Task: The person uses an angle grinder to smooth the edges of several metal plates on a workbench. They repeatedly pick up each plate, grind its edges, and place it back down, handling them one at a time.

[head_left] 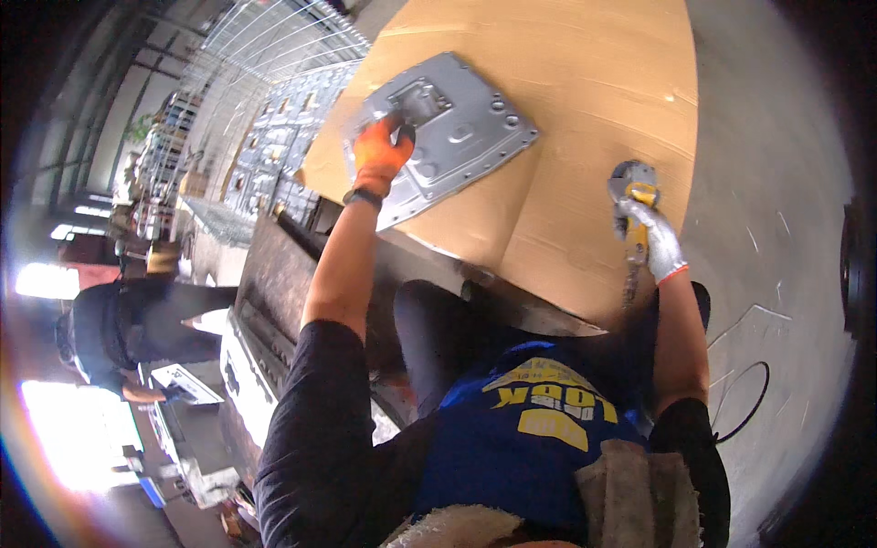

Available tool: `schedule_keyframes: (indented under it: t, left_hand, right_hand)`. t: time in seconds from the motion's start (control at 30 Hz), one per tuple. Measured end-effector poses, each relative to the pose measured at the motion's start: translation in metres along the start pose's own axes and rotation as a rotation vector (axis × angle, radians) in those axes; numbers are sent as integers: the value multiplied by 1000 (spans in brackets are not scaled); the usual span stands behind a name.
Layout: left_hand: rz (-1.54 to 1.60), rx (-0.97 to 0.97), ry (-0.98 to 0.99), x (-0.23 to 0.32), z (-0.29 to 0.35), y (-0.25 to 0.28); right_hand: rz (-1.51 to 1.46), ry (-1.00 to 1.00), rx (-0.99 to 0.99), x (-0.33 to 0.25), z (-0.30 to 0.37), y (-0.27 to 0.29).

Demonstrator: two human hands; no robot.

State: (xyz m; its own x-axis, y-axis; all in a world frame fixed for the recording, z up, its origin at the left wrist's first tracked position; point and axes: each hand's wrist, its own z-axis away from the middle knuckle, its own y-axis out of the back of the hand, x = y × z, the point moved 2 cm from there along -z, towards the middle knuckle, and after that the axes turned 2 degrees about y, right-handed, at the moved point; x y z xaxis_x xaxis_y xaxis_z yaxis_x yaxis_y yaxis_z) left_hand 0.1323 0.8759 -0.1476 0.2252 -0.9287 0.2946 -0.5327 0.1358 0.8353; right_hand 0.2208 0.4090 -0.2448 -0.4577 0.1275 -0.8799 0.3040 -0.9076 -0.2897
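A grey cast metal cover (480,132), with a rectangular recess and holes along its rim, lies flat on a cardboard-topped table (575,82). My left hand (382,151), in an orange glove with dark fingertips, rests on its left part beside the recess. The thumb stands apart from the fingers, whose tips are partly hidden. Over at the right, my right hand (655,239) wears a whitish-grey glove and is wrapped around a yellow and grey angle grinder (642,192). The grinder's round head points away from me, apart from the cover, over the cardboard.
Stacked grey metal parts (279,128) stand in a wire cage (283,41) beyond the table's left edge. Another person (110,329) at far left holds a flat panel (187,384). A dark cable (763,393) loops on the grey floor (767,247) at right.
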Motion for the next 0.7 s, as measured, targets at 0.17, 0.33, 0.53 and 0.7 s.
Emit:
schedule_keyframes:
  t: [0.17, 0.33, 0.53, 0.7]
  left_hand:
    - [-215, -235, 477, 13, -55, -121]
    - [-437, -240, 436, 16, -58, -160]
    - [-398, -317, 461, -21, -52, -152]
    - [-121, -350, 324, 7, -1, -151]
  right_hand:
    - [-60, 6, -138, 3, -10, 6]
    - [-104, -129, -54, -16, -6, 1]
    - [-14, -56, 28, -17, -3, 5]
    - [-66, -44, 90, -16, 2, 9]
